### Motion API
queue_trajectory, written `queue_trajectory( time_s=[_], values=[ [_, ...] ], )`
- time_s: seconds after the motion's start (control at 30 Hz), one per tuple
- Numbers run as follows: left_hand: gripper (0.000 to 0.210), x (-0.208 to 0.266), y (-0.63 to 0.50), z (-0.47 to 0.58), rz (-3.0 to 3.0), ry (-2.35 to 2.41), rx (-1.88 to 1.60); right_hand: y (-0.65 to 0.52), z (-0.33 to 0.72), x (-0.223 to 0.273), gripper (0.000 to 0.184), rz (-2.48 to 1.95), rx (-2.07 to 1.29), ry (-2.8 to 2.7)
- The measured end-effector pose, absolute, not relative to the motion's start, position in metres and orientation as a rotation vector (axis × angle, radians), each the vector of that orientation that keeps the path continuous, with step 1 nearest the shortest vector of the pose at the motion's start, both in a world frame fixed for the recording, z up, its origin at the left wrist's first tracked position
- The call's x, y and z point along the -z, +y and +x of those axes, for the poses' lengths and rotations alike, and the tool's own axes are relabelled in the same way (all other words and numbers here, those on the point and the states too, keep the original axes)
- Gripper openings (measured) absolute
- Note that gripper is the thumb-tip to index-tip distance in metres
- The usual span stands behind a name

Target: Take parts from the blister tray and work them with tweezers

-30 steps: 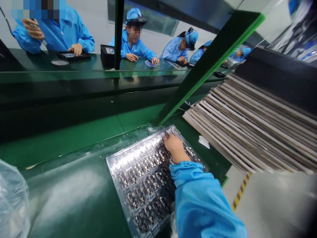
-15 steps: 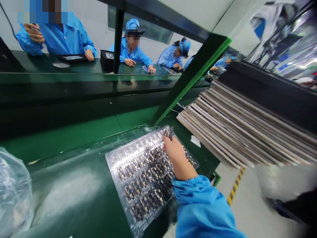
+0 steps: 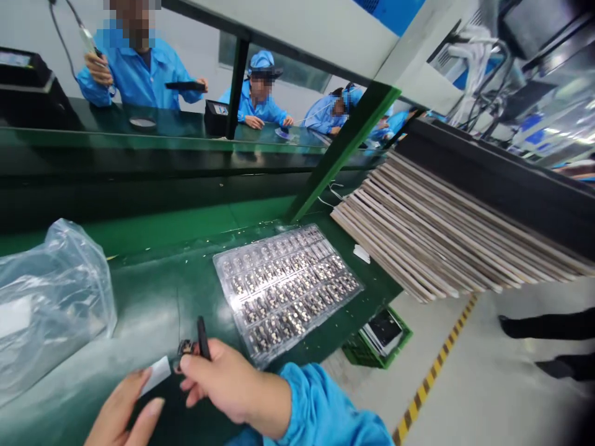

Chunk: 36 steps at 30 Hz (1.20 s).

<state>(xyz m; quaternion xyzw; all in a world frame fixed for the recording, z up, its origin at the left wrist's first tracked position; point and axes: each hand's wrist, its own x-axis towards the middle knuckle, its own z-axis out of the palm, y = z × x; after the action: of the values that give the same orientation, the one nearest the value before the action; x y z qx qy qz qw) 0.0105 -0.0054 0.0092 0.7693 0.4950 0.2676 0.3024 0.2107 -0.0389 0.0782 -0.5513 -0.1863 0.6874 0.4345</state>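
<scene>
My right hand point(image 3: 223, 375) is closed round a slim black tool point(image 3: 202, 337) whose kind I cannot make out. A small dark electronic part with metallic bits point(image 3: 186, 348) is held at its thumb and fingertips. My left hand point(image 3: 123, 412) is just to the left, its thumb and index finger apart. A white slip point(image 3: 158, 373) touches or lies just behind its index fingertip. Right of both hands, a clear plastic tray point(image 3: 223, 272) lies on the green bench point(image 3: 153, 310), with rows of small metallic electronic parts in its pockets.
A clear plastic bag point(image 3: 60, 297) rests at left. A stack of thin boards point(image 3: 432, 229) juts in at right, beside a slanting green post point(image 3: 344, 152). Below the bench edge stands a green crate point(image 3: 390, 359). Several people in blue work across the bench.
My right hand has moved from the tray's far right corner to the front left, with the electronic part and black tool in it. My left hand has come into view.
</scene>
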Motion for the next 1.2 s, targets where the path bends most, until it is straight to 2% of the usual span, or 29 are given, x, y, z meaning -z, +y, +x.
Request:
queue_trajectory(
  time_s=[0.2,0.43,0.63,0.73,0.83,0.93,1.07,1.2],
  values=[
    [0.039,-0.067,-0.023,0.039,1.641,1.187,-0.312,-0.06,0.175,-0.074,0.051,-1.305,-1.845,-0.204],
    [0.035,-0.079,-0.026,0.01,1.411,1.264,-0.208,-0.072,0.152,-0.065,0.048,-1.352,-1.91,-0.342],
    [0.033,-0.074,0.008,-0.008,1.598,1.477,-0.203,-0.065,0.151,-0.059,0.037,-1.34,-1.604,0.042],
    [0.033,-0.071,0.024,-0.007,1.733,1.4,-0.115,-0.064,0.154,-0.056,0.044,-1.303,-1.55,0.12],
    [0.034,-0.067,0.028,-0.002,1.933,1.386,0.04,-0.062,0.153,-0.051,0.054,-1.357,-1.537,-0.01],
    [0.035,-0.062,0.022,0.002,2.191,1.465,0.117,-0.06,0.15,-0.047,0.056,-1.433,-1.519,-0.179],
    [0.032,-0.049,0.0,0.001,2.54,1.534,-0.103,-0.059,0.149,-0.048,0.054,-1.611,-1.458,-0.495],
    [0.02,-0.038,-0.023,-0.002,2.796,1.34,-0.494,-0.063,0.146,-0.047,0.04,-1.798,-1.236,-0.662]
  ],
)
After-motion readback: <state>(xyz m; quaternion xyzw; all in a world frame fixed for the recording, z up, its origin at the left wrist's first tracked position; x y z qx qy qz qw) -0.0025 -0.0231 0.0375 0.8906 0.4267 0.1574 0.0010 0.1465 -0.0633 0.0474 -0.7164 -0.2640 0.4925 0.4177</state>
